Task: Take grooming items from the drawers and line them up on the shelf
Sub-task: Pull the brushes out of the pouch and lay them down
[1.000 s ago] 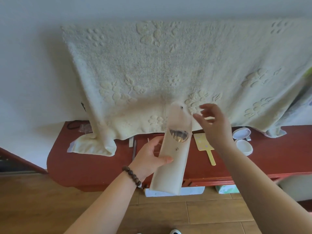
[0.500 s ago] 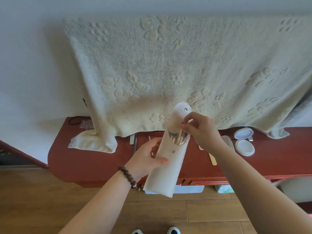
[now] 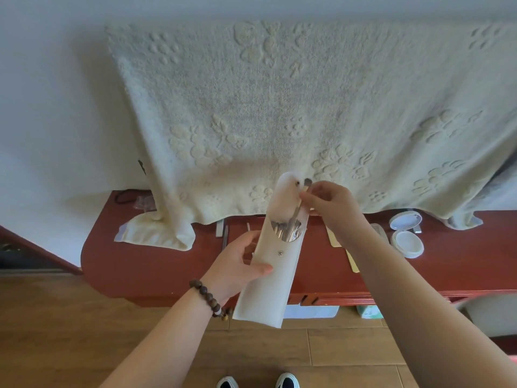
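Observation:
My left hand [image 3: 237,264] grips a long cream pouch [image 3: 268,287] upright in front of the red shelf [image 3: 145,256]. Its flap is open and several metal grooming tools [image 3: 286,231] show in the mouth. My right hand [image 3: 330,205] pinches one thin metal tool [image 3: 302,191] and holds it partly raised out of the pouch, its dark tip level with the flap's top. On the shelf lie a gold-handled flat item [image 3: 349,259], a comb [image 3: 379,232] and an open round white compact [image 3: 407,233].
A cream embossed towel [image 3: 279,113] hangs down the wall, its ends draped onto the shelf. Small metal pieces [image 3: 222,231] lie under the towel's edge, a dark cord [image 3: 123,196] at the back left. Wooden floor, my shoes and boxes [image 3: 366,310] are below the shelf.
My right hand went from open beside the pouch to reaching into its mouth, pinching one tool and lifting it upward. My left hand has kept hold of the pouch.

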Available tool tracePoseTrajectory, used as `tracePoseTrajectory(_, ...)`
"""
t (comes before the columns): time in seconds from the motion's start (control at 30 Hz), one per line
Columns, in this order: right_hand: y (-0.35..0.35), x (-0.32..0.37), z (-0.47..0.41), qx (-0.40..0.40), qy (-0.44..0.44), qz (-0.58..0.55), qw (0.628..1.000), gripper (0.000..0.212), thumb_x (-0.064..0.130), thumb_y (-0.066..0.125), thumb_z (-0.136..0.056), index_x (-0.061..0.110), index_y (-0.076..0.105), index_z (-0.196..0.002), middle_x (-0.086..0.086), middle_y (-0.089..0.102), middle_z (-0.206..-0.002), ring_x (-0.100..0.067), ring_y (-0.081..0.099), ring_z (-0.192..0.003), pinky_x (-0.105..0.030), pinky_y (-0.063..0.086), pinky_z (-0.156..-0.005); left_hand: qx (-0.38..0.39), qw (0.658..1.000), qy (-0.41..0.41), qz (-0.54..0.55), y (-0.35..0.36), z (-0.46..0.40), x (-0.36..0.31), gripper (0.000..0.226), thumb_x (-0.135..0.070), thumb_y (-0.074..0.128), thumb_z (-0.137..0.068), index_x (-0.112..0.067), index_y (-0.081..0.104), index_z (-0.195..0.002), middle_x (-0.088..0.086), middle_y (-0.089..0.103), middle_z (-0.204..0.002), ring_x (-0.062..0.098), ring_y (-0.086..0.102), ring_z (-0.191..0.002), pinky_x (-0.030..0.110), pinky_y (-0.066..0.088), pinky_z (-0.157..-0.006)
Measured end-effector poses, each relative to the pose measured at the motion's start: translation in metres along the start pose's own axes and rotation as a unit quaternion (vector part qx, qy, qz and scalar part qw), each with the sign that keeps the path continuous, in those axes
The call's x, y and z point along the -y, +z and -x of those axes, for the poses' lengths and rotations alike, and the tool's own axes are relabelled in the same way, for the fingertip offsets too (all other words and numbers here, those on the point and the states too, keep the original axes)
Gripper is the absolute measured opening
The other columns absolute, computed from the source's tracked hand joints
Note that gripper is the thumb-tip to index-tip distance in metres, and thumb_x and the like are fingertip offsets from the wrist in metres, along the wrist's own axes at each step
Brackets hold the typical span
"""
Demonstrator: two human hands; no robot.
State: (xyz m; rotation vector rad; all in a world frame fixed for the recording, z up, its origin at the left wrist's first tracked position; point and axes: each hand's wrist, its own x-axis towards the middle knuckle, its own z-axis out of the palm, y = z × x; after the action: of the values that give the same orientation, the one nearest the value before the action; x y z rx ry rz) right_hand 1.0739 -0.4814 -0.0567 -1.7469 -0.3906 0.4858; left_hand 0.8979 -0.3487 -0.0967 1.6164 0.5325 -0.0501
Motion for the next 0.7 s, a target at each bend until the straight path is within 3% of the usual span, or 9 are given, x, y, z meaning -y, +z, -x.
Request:
tracePoseTrajectory(0.13,-0.012,0.006,-0.013,-0.023,0.032,-0.111,0.993,0.009,0.011,0.06,-0.093,0.007,0.055,-0.086,-0.013,0.065,-0.075,-0.022,0.065,-0.064,-0.037,0.059,-0.065,-0.003,1.0,-0.018,-0.015,-0.001,0.002,0.01,0.054,-0.013,0.074,-0.076,-0.037,0.056,-0.12,-0.011,0.066,-0.114,0.009,0.066,-0.098,0.043,0.054,-0.09)
tracePoseTrajectory(0.23,-0.03,-0.001,-0.027,-0.063,0.039,-0.141,0.987,0.012,0.012,0.059,-0.093,0.011,0.055,-0.082,-0.014,0.063,-0.079,-0.022,0.065,-0.066,-0.033,0.057,-0.059,-0.022,0.999,-0.04,-0.01,-0.003,0.002,0.023,0.056,-0.019,0.075,-0.07,-0.037,0.057,-0.12,-0.009,0.067,-0.113,0.013,0.066,-0.1,0.046,0.054,-0.089)
tracePoseTrajectory(0.4,-0.049,-0.051,-0.045,-0.002,0.12,-0.018,0.993,0.007,0.008,0.062,-0.09,0.008,0.059,-0.084,-0.018,0.058,-0.077,-0.021,0.06,-0.059,-0.027,0.054,-0.049,-0.072,0.993,-0.081,0.038,-0.005,0.001,0.046,0.052,-0.011,0.079,-0.07,-0.03,0.059,-0.115,0.001,0.069,-0.109,0.025,0.065,-0.102,0.054,0.051,-0.091)
tracePoseTrajectory(0.5,-0.047,-0.097,-0.052,-0.01,0.167,0.089,0.982,0.007,0.011,0.069,-0.085,0.007,0.065,-0.081,-0.016,0.06,-0.074,-0.021,0.059,-0.06,-0.029,0.056,-0.051,-0.089,0.989,-0.097,0.062,-0.003,-0.001,0.054,0.05,-0.004,0.075,-0.075,-0.027,0.058,-0.116,0.004,0.068,-0.112,0.027,0.063,-0.105,0.057,0.049,-0.093)
tracePoseTrajectory(0.57,-0.042,-0.117,-0.055,-0.019,0.194,0.117,0.974,0.009,0.009,0.071,-0.083,0.007,0.066,-0.076,-0.013,0.059,-0.064,-0.017,0.057,-0.052,-0.033,0.059,-0.054,-0.098,0.987,-0.104,0.069,-0.001,-0.002,0.056,0.049,-0.003,0.074,-0.076,-0.027,0.057,-0.116,0.003,0.068,-0.112,0.027,0.063,-0.106,0.057,0.048,-0.094)
tracePoseTrajectory(0.63,-0.036,-0.136,-0.061,-0.005,0.204,0.123,0.971,0.011,0.002,0.068,-0.084,0.002,0.061,-0.076,-0.011,0.051,-0.056,-0.012,0.05,-0.043,-0.027,0.056,-0.049,-0.105,0.986,-0.106,0.077,0.001,-0.004,0.057,0.048,-0.001,0.073,-0.076,-0.026,0.058,-0.115,0.004,0.068,-0.112,0.027,0.063,-0.106,0.057,0.048,-0.094)
tracePoseTrajectory(0.7,-0.03,-0.15,-0.067,0.005,0.204,0.155,0.967,0.017,0.003,0.069,-0.083,0.007,0.058,-0.07,-0.009,0.05,-0.055,-0.014,0.049,-0.042,-0.034,0.054,-0.051,-0.111,0.984,-0.11,0.081,0.002,-0.005,0.058,0.047,0.0,0.073,-0.076,-0.026,0.059,-0.113,0.003,0.068,-0.111,0.026,0.063,-0.105,0.056,0.049,-0.094)
